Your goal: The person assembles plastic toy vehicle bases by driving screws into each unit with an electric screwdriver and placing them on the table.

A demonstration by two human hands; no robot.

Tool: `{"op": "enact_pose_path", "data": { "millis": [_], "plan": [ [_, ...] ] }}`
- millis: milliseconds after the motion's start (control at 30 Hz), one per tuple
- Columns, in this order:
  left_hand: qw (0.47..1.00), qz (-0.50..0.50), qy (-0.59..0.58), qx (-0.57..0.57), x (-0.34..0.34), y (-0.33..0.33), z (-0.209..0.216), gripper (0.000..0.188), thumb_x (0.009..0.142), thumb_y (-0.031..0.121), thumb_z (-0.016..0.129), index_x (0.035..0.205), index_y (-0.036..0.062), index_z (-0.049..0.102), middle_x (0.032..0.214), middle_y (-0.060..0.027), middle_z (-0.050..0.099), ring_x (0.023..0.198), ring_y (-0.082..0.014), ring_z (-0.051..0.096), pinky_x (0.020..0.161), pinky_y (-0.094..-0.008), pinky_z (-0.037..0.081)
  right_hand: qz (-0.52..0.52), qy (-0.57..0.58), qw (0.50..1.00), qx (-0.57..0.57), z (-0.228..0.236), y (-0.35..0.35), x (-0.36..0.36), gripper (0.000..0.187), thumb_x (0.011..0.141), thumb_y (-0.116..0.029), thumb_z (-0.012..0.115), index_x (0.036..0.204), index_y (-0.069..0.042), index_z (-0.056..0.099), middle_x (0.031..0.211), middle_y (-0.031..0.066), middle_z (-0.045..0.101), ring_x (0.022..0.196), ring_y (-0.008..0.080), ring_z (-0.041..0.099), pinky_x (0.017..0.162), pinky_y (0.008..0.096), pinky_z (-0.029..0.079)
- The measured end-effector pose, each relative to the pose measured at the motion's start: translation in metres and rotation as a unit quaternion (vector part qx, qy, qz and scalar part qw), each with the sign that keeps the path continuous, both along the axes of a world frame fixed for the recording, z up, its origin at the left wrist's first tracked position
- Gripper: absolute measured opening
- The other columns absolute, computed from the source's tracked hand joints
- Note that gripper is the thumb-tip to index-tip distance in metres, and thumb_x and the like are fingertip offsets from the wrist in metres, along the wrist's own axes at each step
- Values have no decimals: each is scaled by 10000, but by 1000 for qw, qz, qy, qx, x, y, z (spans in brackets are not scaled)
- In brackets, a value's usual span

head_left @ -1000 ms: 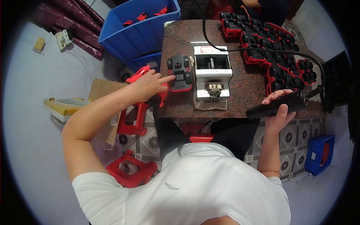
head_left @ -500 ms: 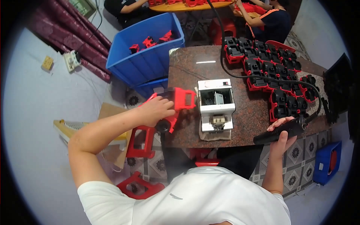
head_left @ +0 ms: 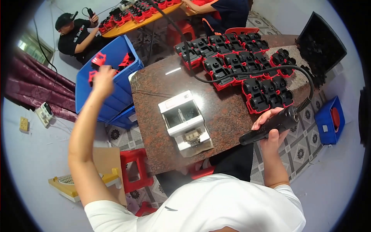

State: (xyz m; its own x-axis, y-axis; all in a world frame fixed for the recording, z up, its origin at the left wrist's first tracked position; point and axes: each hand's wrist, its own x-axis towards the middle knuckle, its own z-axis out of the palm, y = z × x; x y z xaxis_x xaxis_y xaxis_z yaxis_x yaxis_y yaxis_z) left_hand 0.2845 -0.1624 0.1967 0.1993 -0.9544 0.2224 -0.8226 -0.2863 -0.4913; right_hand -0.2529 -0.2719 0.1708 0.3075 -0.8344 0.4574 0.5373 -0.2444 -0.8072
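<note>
The left hand [head_left: 103, 79] is over the blue plastic bin [head_left: 119, 91], its fingers blurred beside a red toy truck [head_left: 99, 59], and whether it grips the truck or is empty I cannot tell. The right hand [head_left: 273, 135] is closed around a black electric screwdriver [head_left: 280, 120] at the near edge of the granite-topped table [head_left: 150, 127]. On that table stand a white screw feeder [head_left: 185, 120] and, farther right, rows of red-and-black toy vehicle bodies [head_left: 232, 65].
</note>
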Motion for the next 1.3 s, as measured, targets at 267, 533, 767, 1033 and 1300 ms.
{"op": "enact_pose_path", "data": {
  "millis": [267, 533, 767, 1033, 1300],
  "plan": [
    [934, -222, 236, -150, -117, -180, -110, 566, 674, 218, 730, 1160, 23, 514, 1182, -156, 534, 1113, -325, 493, 901, -406, 427, 36, -12, 998, 55, -8, 8, -7, 620, 740, -396, 754, 1110, -50, 397, 798, 105, 549, 642, 175, 583, 579, 288, 501],
    [976, -170, 137, -12, -134, -244, -135, 561, 648, 350, 740, 1035, -6, 546, 1239, -189, 489, 1251, -341, 380, 995, -441, 332, 60, 3, 993, 100, -20, 14, -29, 627, 693, -330, 808, 1099, -62, 413, 822, 116, 572, 671, 179, 598, 595, 291, 509],
    [947, -276, 141, -86, -109, -137, -92, 446, 628, 228, 710, 965, 4, 524, 1293, -202, 451, 1251, -359, 386, 1009, -447, 335, 83, 8, 991, 105, -24, 5, -16, 654, 713, -383, 784, 1120, -54, 392, 805, 117, 557, 666, 184, 591, 569, 285, 505],
    [947, -114, 291, -75, -187, 120, -89, 376, 615, 155, 688, 886, 8, 472, 1353, -212, 409, 1305, -382, 330, 1051, -471, 288, 112, -11, 992, 50, -25, 7, 3, 674, 747, -505, 708, 1143, -57, 397, 807, 82, 499, 626, 167, 542, 539, 283, 493],
    [940, -31, 315, -129, -280, 173, -115, 573, 615, 212, 760, 1071, 20, 473, 1355, -183, 399, 1285, -361, 343, 1033, -460, 300, 192, 6, 981, 2, -18, 30, 25, 702, 771, -542, 660, 1213, -67, 393, 865, 84, 499, 695, 180, 538, 608, 301, 477]
  ]
}}
